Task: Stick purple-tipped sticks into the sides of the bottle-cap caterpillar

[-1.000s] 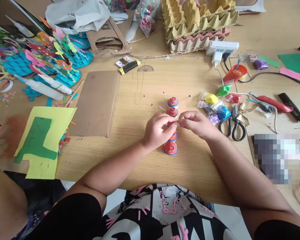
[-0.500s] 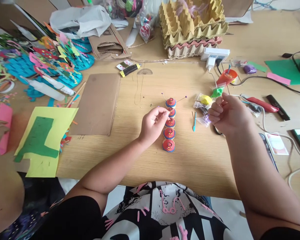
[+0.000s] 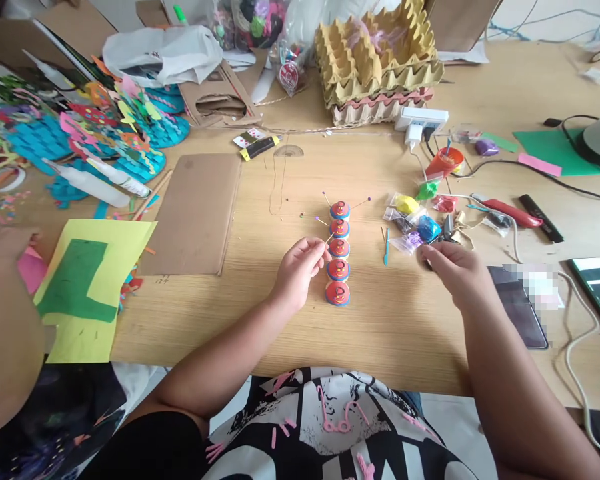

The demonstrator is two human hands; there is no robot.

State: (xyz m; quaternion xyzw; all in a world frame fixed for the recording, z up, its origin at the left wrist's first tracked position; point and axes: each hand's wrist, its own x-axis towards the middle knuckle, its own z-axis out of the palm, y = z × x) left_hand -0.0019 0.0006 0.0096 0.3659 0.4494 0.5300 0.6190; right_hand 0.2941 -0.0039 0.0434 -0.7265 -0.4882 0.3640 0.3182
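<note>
A column of several domed pieces with red faces and blue rims [image 3: 339,269] lies in front of me. Two thin sticks with purple tips stand out from the farthest dome [image 3: 340,209]. Another purple-tipped stick [image 3: 321,221] juts left from the second dome [image 3: 339,229]. My left hand [image 3: 300,267], beside the third dome, is closed in a pinch on a thin stick [image 3: 331,237] pointing toward the second. On the right, my right hand [image 3: 455,270] is pinched closed near the bagged clay [image 3: 429,228]; what its fingertips hold, if anything, is too small to make out.
A blue clay tool [image 3: 387,248] lies right of the column. Cardboard [image 3: 195,213] and yellow paper [image 3: 87,340] lie left, near another person's arm [image 3: 10,320]. Egg trays [image 3: 380,80] and a power strip [image 3: 423,119] stand behind. Phones and a white cable [image 3: 575,340] lie right.
My left hand has drawn back toward me and slightly left, uncovering the purple-tipped stick at the second dome. My right hand has come down, lower over the table, revealing more of the bagged clay.
</note>
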